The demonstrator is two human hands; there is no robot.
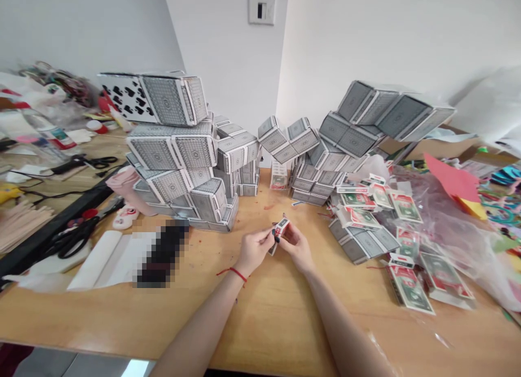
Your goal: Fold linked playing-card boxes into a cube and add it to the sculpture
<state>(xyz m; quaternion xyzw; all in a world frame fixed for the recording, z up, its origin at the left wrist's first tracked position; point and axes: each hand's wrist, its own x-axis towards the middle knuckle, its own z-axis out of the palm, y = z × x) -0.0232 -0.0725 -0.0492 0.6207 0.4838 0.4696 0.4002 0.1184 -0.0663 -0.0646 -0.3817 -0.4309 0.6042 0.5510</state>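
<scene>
Both my hands meet over the middle of the wooden table [260, 312], pinching a small red, white and black card box [279, 229] between them. My left hand [253, 250], with a red string at its wrist, grips the box's lower left end. My right hand [298, 245] closes its fingers on the right side. The box is tilted and held a little above the table. A stack of grey patterned card packs [179, 154] rises just behind my left hand, and another stack [345, 133] stands behind my right hand.
Flat red and green box blanks [407, 241] lie scattered at the right on clear plastic. Black scissors [73, 236] and white paper [109, 257] lie at the left beside a blurred dark object. Coloured paper scraps [456, 181] fill the far right. A wall switch [261, 10] is above.
</scene>
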